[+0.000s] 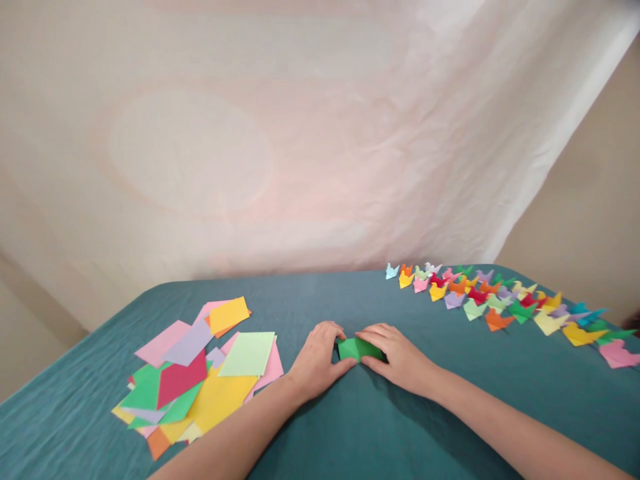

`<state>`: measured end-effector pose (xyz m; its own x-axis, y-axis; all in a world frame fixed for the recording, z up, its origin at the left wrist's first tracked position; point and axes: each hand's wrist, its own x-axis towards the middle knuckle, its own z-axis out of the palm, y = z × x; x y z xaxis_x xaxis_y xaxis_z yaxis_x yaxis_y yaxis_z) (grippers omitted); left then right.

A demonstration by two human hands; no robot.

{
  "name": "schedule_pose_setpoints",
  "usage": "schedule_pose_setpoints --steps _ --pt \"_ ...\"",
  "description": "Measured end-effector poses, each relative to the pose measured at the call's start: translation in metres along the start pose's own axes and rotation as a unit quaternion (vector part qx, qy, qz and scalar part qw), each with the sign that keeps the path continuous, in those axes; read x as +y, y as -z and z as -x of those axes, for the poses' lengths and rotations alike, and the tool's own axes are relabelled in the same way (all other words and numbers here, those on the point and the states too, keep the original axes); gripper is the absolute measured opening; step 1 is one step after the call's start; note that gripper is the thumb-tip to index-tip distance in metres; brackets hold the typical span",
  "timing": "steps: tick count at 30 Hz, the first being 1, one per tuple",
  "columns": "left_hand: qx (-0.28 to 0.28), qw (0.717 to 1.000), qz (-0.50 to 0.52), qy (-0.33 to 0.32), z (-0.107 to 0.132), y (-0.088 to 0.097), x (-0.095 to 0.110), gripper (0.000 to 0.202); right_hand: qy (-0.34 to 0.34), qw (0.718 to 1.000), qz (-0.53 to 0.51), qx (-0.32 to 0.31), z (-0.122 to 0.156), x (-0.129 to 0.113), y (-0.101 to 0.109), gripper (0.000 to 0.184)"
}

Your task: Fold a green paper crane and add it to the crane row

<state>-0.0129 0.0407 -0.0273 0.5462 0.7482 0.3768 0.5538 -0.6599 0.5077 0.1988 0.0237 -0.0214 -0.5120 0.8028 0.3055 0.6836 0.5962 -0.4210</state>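
A small green piece of folded paper lies between my two hands at the middle of the table. My left hand grips its left end, thumb at the near edge and fingers curled over the far side. On the right end, my right hand holds it the same way, thumb below and fingers above. Parts of the paper are hidden under the fingers. A crease shows near its middle, with a lighter left part and a darker right part.
Loose coloured paper sheets lie in an overlapping pile at the left. Several rows of small folded paper birds stand along the right side. A teal cloth covers the table, and a pale hanging sheet rises behind it.
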Motion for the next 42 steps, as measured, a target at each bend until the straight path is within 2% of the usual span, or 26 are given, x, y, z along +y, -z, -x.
schedule_pose_setpoints --steps 3,6,12,15,17,19,20,26,28,34,42 --pt "-0.006 0.999 0.026 0.031 -0.001 0.001 0.002 0.033 0.002 0.999 -0.023 -0.024 -0.011 0.000 0.003 0.039" --pt "-0.006 0.995 0.071 0.064 -0.001 0.001 0.003 0.032 -0.005 0.997 -0.056 -0.045 -0.020 -0.002 0.008 0.031" --pt "0.047 0.973 0.190 0.123 -0.004 -0.001 -0.001 0.036 -0.061 0.981 -0.177 -0.051 -0.026 -0.004 0.012 0.013" --pt "0.040 0.960 0.238 0.142 -0.006 -0.002 -0.003 0.038 -0.127 0.951 -0.282 -0.025 -0.028 -0.003 0.007 0.012" --pt "0.023 0.954 0.263 0.144 -0.007 -0.001 -0.003 0.033 -0.174 0.912 -0.370 -0.015 -0.028 -0.005 0.001 0.018" --pt "0.014 0.947 0.287 0.146 -0.007 0.001 -0.003 0.024 -0.184 0.891 -0.416 -0.001 -0.027 -0.007 -0.004 0.021" --pt "0.016 0.943 0.297 0.149 -0.008 0.002 -0.003 0.021 -0.180 0.889 -0.422 0.005 -0.026 -0.008 -0.006 0.022" --pt "0.048 0.927 0.328 0.177 -0.010 0.005 -0.004 0.023 -0.132 0.939 -0.316 0.000 -0.018 -0.011 -0.009 0.029" --pt "0.051 0.919 0.347 0.182 -0.010 0.004 -0.005 0.023 -0.124 0.948 -0.293 -0.008 -0.017 -0.012 -0.009 0.031" --pt "0.077 0.903 0.369 0.204 -0.011 0.004 -0.006 0.029 -0.103 0.953 -0.283 -0.016 -0.016 -0.012 -0.010 0.033" --pt "0.091 0.921 0.334 0.179 -0.013 0.005 -0.003 0.029 -0.102 0.950 -0.294 -0.014 -0.015 -0.012 -0.012 0.032"
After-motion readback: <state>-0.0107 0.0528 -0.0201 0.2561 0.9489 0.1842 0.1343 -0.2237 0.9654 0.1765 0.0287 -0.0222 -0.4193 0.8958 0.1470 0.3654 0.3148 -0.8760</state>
